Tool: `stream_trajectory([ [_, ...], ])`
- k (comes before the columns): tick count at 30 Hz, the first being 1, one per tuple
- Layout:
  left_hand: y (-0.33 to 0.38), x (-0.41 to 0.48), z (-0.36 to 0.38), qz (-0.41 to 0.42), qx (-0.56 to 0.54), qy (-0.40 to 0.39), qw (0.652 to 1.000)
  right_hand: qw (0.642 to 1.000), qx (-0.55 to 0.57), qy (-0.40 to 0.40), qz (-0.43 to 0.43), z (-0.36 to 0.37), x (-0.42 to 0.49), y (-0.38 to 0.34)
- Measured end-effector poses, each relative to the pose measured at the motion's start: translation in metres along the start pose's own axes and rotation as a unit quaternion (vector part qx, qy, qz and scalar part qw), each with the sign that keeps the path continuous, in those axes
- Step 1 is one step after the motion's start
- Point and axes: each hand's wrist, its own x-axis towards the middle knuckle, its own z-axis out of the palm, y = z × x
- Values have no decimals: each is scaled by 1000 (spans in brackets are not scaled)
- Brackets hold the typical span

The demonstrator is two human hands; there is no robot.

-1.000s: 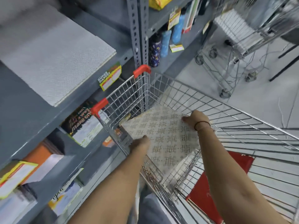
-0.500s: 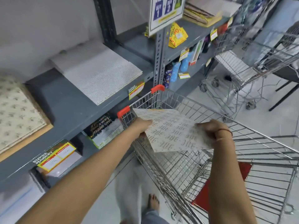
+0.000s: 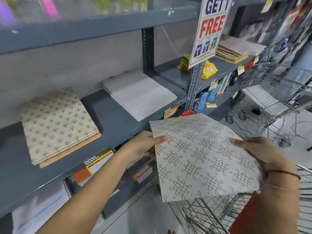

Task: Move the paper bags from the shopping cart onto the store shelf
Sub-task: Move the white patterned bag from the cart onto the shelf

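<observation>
Paper bag (image 3: pixel 202 157) now raised out of shopping cart (image 3: pixel 207 215); left hand (image 3: pixel 143 147) and right hand (image 3: pixel 263 154) each pinch one edge; placement on shelf (image 3: pixel 109 119), centre left, remains.

Tally, as observed:
- Hands: 2, left hand (image 3: pixel 143 146) and right hand (image 3: pixel 260 153).
- Knot-patterned paper bag (image 3: pixel 202 157): 1.
- Flat bag stacks on grey shelf (image 3: pixel 108 119): 3, beige stack (image 3: pixel 57 124), white dotted stack (image 3: pixel 141 95), brown stack (image 3: pixel 233 50).
- Wire shopping carts: 2, near cart (image 3: pixel 211 215) and far cart (image 3: pixel 270 102).
- Promo sign (image 3: pixel 211 27): 1.
</observation>
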Motion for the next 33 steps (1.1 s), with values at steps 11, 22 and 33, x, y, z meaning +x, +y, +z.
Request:
stream_trajectory([
  [11, 25, -33, -36, 104, -32, 95, 990, 987, 42, 5, -155, 20, -18, -53],
  [22, 31, -3, -48, 191, -146, 294, 925, 963, 99, 32, -247, 93, 27, -62],
  [33, 10, 21, -51, 283, -113, 351, 886, 950, 91, 47, -294, 128, 56, -40],
])
